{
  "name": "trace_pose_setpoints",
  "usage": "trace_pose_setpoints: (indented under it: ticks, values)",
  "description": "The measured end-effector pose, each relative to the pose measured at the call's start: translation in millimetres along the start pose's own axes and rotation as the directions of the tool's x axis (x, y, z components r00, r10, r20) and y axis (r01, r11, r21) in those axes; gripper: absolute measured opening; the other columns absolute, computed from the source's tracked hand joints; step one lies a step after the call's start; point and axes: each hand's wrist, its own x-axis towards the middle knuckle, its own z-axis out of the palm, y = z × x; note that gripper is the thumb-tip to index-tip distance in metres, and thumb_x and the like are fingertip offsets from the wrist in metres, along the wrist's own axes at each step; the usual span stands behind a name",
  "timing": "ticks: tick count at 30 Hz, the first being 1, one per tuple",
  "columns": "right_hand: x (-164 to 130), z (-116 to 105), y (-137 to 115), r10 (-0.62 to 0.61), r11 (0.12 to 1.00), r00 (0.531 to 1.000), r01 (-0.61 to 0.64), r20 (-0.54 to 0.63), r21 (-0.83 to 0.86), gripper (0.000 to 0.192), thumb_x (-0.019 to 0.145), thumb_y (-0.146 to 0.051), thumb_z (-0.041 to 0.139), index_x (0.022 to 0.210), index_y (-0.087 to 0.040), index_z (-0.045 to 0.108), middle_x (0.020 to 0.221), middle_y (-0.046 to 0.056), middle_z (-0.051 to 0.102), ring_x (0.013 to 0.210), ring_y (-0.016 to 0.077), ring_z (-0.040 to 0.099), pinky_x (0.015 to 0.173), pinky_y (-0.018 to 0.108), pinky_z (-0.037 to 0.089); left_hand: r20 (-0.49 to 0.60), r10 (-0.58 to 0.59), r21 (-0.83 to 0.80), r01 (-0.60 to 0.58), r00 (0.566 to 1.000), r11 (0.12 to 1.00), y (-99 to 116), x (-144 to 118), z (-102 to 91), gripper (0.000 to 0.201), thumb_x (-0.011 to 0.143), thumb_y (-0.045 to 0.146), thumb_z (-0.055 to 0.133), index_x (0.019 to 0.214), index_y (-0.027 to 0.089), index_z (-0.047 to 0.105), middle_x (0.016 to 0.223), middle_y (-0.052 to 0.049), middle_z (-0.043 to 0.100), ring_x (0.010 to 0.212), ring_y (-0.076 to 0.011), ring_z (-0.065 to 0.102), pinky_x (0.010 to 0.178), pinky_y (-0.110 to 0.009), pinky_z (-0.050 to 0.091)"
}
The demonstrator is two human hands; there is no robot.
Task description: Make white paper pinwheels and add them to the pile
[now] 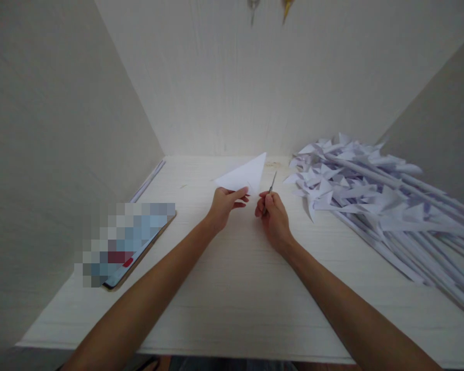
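**K:** L hand [225, 202] status?

**M:** Pinching the folded paper triangle [245, 175] at its near edge, thumb on top, fingers under. Sheet stands up and away from the hand, apex pointing far-right. Held off the table [232, 304], not lying on it.

**K:** R hand [272, 214]?

**M:** Fist closed round the scissors [272, 183]. Handles buried in the palm; only the blades show, sticking out past the knuckles, pointing away and a bit right. Can't tell if the blades are parted, too small.

**K:** Blade vs paper?

**M:** Blades sit just right of the triangle's right edge, close but apart. Long axis of scissors runs roughly parallel to that edge. Paper is directly left of the R hand, so R is the nearer free one; L already has it.

**K:** Arm pose?

**M:** Both forearms stretched fwd, converging at mid-table, wrists just apart.

**K:** Other stuff?

**M:** Pile of paper pinwheels [355, 180] on rolled sticks, well right of R hand. Tablet [139, 247] well left of L hand, screen blurred.
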Motion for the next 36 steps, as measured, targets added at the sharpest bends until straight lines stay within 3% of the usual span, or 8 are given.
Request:
trace_pose_setpoints:
  ticks: [2, 4, 8, 13, 17, 21, 25, 36]
  values:
    - [2.9, -0.6, 1.4, 0.067, 0.996, 0.998, -0.066, -0.017, 0.053, 0.027, 0.070, -0.044, 0.057, 0.076, -0.021, 0.045, 0.049, -0.010, 0.035, 0.042, 0.0063, 0.034, 0.043, 0.021, 0.027, 0.013, 0.014, 0.007, -0.014, 1.000, 1.000, -5.7, -6.8, -0.6, 0.020, 0.051, 0.025, 0.072, 0.063, 0.011, 0.063, 0.058, -0.001, 0.061, 0.049, -0.0083, 0.053, 0.044, -0.019, 0.041]
    - [3.3, -1.0, 2.6, 0.109, 0.994, 0.994, -0.109, 0.006, -0.017, 0.027, 0.066, -0.040, 0.062, 0.068, -0.021, 0.043, 0.046, -0.011, 0.032, 0.040, 0.0058, 0.031, 0.040, 0.021, 0.024, 0.023, 0.018, 0.037, -0.019, 1.000, 0.999, -10.7, -13.5, -2.6, 0.020, 0.051, 0.026, 0.072, 0.061, 0.012, 0.063, 0.055, 0.000, 0.060, 0.047, -0.0087, 0.052, 0.042, -0.020, 0.040]
    - [-0.6, -0.1, 1.5, 0.055, 0.960, 0.997, -0.039, 0.051, -0.276, 0.032, 0.067, -0.039, 0.061, 0.054, -0.020, 0.038, 0.044, -0.008, 0.035, 0.042, 0.0061, 0.031, 0.041, 0.023, 0.023, -0.015, 0.032, 0.041, -0.031, 0.999, 0.999, -16.3, -21.5, -9.1, 0.019, 0.049, 0.025, 0.073, 0.059, 0.011, 0.064, 0.054, 0.000, 0.061, 0.049, -0.0096, 0.053, 0.047, -0.021, 0.044]
    - [-5.0, 3.3, -5.7, 0.060, 0.928, 0.992, -0.015, 0.108, -0.373, 0.033, 0.066, -0.035, 0.060, 0.048, -0.019, 0.038, 0.043, -0.008, 0.031, 0.042, 0.0056, 0.026, 0.042, 0.024, 0.020, -0.108, 0.053, -0.130, -0.067, 0.993, 0.989, -16.0, -23.3, -7.6, 0.024, 0.052, 0.027, 0.073, 0.069, 0.012, 0.065, 0.070, -0.003, 0.068, 0.065, -0.0136, 0.061, 0.063, -0.026, 0.050]
    - [-4.8, 3.9, -6.0, 0.115, 0.941, 0.985, -0.066, 0.129, -0.333, 0.033, 0.060, -0.034, 0.065, 0.046, -0.018, 0.039, 0.043, -0.009, 0.030, 0.042, 0.0045, 0.024, 0.042, 0.023, 0.018, -0.207, 0.036, -0.213, -0.081, 0.978, 0.974, -14.7, -22.7, -2.1, 0.028, 0.053, 0.023, 0.073, 0.078, 0.013, 0.065, 0.080, -0.005, 0.069, 0.074, -0.0162, 0.063, 0.067, -0.028, 0.050]
    - [0.2, 0.1, -3.2, 0.152, 0.977, 0.986, -0.162, -0.074, -0.141, 0.026, 0.057, -0.036, 0.069, 0.059, -0.018, 0.049, 0.044, -0.009, 0.035, 0.039, 0.0045, 0.029, 0.039, 0.022, 0.020, -0.182, 0.027, -0.158, -0.056, 0.983, 0.986, -16.5, -20.5, -7.8, 0.032, 0.053, 0.021, 0.073, 0.083, 0.014, 0.065, 0.089, -0.007, 0.069, 0.082, -0.0188, 0.063, 0.075, -0.032, 0.050]
    - [6.0, -3.8, -4.8, 0.150, 0.989, 0.970, -0.147, -0.193, 0.032, 0.028, 0.053, -0.033, 0.071, 0.059, -0.018, 0.048, 0.042, -0.011, 0.033, 0.035, 0.0028, 0.026, 0.036, 0.021, 0.017, -0.110, 0.033, 0.006, -0.032, 0.993, 0.999, -20.3, -17.0, -19.0, 0.034, 0.052, 0.022, 0.075, 0.084, 0.013, 0.066, 0.092, -0.009, 0.069, 0.085, -0.0210, 0.063, 0.082, -0.036, 0.048]
    - [7.1, -5.2, -6.5, 0.183, 0.983, 0.969, -0.186, -0.164, -0.004, 0.031, 0.052, -0.034, 0.072, 0.056, -0.018, 0.046, 0.038, -0.012, 0.032, 0.033, 0.0023, 0.026, 0.034, 0.020, 0.016, -0.056, 0.039, 0.100, -0.033, 0.998, 0.994, -14.8, -10.0, -34.1, 0.035, 0.050, 0.020, 0.075, 0.083, 0.013, 0.066, 0.096, -0.011, 0.068, 0.085, -0.0237, 0.063, 0.081, -0.038, 0.048]
